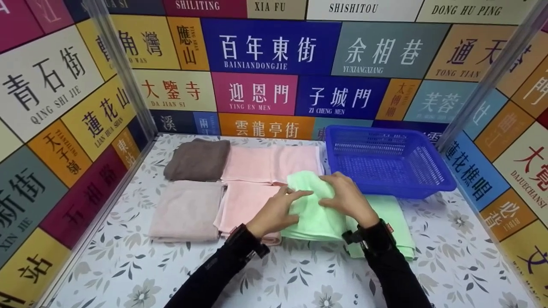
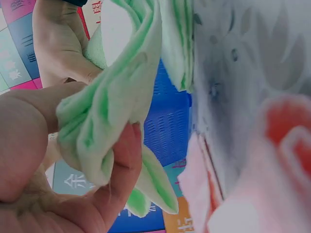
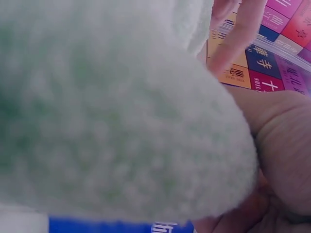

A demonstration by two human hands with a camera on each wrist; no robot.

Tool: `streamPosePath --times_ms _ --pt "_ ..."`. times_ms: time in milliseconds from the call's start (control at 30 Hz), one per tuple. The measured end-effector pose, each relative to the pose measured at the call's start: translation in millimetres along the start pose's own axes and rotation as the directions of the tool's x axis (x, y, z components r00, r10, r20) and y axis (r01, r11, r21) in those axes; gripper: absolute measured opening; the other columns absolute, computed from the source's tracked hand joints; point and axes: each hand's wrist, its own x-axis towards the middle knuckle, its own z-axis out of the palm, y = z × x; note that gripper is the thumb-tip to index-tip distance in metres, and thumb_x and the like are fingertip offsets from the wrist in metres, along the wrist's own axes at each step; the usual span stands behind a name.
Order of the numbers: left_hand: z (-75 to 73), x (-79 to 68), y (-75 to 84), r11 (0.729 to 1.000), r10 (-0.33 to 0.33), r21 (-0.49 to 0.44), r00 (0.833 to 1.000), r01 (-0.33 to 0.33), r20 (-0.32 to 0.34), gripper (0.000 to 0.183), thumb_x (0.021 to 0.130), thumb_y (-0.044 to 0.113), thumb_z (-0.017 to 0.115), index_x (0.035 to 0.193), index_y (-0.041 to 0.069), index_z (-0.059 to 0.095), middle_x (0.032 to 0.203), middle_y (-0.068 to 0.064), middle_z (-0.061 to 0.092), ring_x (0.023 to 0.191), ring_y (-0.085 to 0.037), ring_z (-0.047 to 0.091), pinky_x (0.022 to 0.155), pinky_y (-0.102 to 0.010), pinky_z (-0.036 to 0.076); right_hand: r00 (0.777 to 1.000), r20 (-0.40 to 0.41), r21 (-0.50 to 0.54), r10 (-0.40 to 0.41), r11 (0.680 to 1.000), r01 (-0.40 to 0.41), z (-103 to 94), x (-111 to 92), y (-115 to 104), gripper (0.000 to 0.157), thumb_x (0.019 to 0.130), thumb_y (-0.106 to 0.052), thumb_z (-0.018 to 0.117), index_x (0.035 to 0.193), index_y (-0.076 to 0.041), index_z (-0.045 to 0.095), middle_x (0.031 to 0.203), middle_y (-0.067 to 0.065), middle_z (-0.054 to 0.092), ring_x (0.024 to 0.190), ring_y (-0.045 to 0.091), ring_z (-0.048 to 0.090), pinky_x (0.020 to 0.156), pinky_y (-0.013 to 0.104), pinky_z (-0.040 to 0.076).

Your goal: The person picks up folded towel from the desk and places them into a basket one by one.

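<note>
A light green towel (image 1: 317, 218), folded in layers, is held up by both hands above the table. My left hand (image 1: 276, 212) grips its left side; in the left wrist view the bunched green cloth (image 2: 114, 97) lies between the thumb and fingers (image 2: 127, 155). My right hand (image 1: 350, 199) holds the upper right part, thumb and fingers around the cloth. In the right wrist view the towel (image 3: 121, 126) fills most of the picture and hides the fingertips. A second folded green towel (image 1: 391, 214) lies under and beside the right forearm.
Folded pink towels (image 1: 248, 164) lie beside a brown one (image 1: 199, 160) at the back. In front are a greyish-pink towel (image 1: 186, 211) and a pink one (image 1: 246, 203). A blue plastic basket (image 1: 396, 188) stands at the back right. Sign-printed walls (image 1: 274, 47) surround the patterned table.
</note>
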Motion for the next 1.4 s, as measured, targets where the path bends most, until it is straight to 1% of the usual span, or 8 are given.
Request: streamPosePath --times_ms 300,400,633,800,933,1067,1233,1400 --pt "-12.9 40.7 21.5 0.999 0.019 0.031 0.997 -0.016 -0.072 0.044 0.087 0.004 0.071 0.128 0.019 0.074 0.134 -0.018 0.051 0.104 -0.022 0.057 0.080 -0.034 0.051 0.997 -0.070 0.015 0.010 1.000 -0.009 -50.4 22.1 13.9 0.071 0.080 -0.010 0.087 0.145 -0.002 0.059 0.124 0.024 0.063 0.109 0.039 0.059 0.095 0.056 0.050" --pt "-10.9 61.0 25.9 0.999 -0.001 0.035 0.995 0.004 -0.096 0.042 0.090 0.005 0.070 0.129 0.018 0.074 0.139 -0.019 0.048 0.090 -0.021 0.061 0.080 -0.037 0.053 0.995 -0.092 0.039 0.030 0.999 -0.026 -66.0 32.7 25.8 0.071 0.082 -0.011 0.086 0.146 -0.004 0.057 0.128 0.025 0.060 0.112 0.041 0.057 0.097 0.058 0.049" --pt "7.1 116.8 29.2 0.999 0.014 0.053 0.985 -0.005 -0.171 0.041 0.098 0.010 0.068 0.138 0.018 0.069 0.149 -0.019 0.045 0.084 -0.021 0.068 0.086 -0.034 0.058 0.985 -0.163 0.041 0.056 0.998 -0.050 -95.2 54.3 59.9 0.067 0.086 -0.006 0.081 0.148 -0.008 0.057 0.134 0.027 0.054 0.119 0.045 0.052 0.102 0.060 0.043" --pt "29.7 148.0 29.7 1.000 0.031 0.004 0.978 -0.031 -0.208 0.040 0.101 0.008 0.064 0.140 0.017 0.066 0.165 -0.012 0.032 0.079 -0.018 0.069 0.080 -0.021 0.055 0.988 -0.142 0.028 0.068 0.998 -0.064 -108.2 57.7 85.1 0.064 0.091 0.002 0.071 0.151 -0.009 0.053 0.143 0.027 0.045 0.132 0.049 0.045 0.110 0.064 0.037" --pt "46.3 166.2 31.8 0.995 0.085 0.065 0.972 -0.073 -0.218 0.040 0.102 0.004 0.059 0.141 0.014 0.065 0.173 -0.006 0.017 0.091 -0.018 0.070 0.081 -0.019 0.053 0.985 -0.133 0.031 0.106 0.994 -0.103 -108.5 58.6 105.5 0.064 0.093 0.007 0.065 0.153 -0.010 0.050 0.152 0.025 0.037 0.141 0.049 0.038 0.115 0.063 0.035" --pt "57.3 180.3 35.6 0.972 0.110 0.228 0.973 -0.062 -0.202 0.041 0.102 0.001 0.057 0.142 0.009 0.063 0.175 -0.007 0.012 0.113 -0.023 0.068 0.092 -0.025 0.054 0.972 -0.208 0.018 0.110 0.994 -0.109 -99.7 63.2 123.0 0.061 0.092 0.011 0.063 0.150 -0.009 0.055 0.157 0.024 0.034 0.139 0.051 0.041 0.110 0.063 0.039" --pt "68.9 192.8 40.4 0.912 0.049 0.411 0.990 0.009 -0.131 0.043 0.101 -0.001 0.055 0.143 0.008 0.062 0.175 -0.007 0.011 0.117 -0.031 0.067 0.094 -0.031 0.058 0.940 -0.332 0.021 0.078 0.997 -0.075 -80.2 65.1 143.1 0.045 0.091 0.012 0.065 0.134 -0.003 0.068 0.155 0.025 0.038 0.125 0.053 0.052 0.103 0.064 0.044" --pt "76.4 198.9 42.2 0.893 -0.025 0.448 0.999 0.040 -0.040 0.033 0.105 0.004 0.051 0.128 0.013 0.072 0.173 -0.006 0.023 0.137 -0.036 0.056 0.112 -0.039 0.049 0.913 -0.402 0.022 0.073 0.997 -0.070 -61.9 61.0 162.1 0.030 0.090 0.010 0.069 0.119 0.002 0.075 0.148 0.026 0.044 0.114 0.054 0.057 0.099 0.062 0.047"
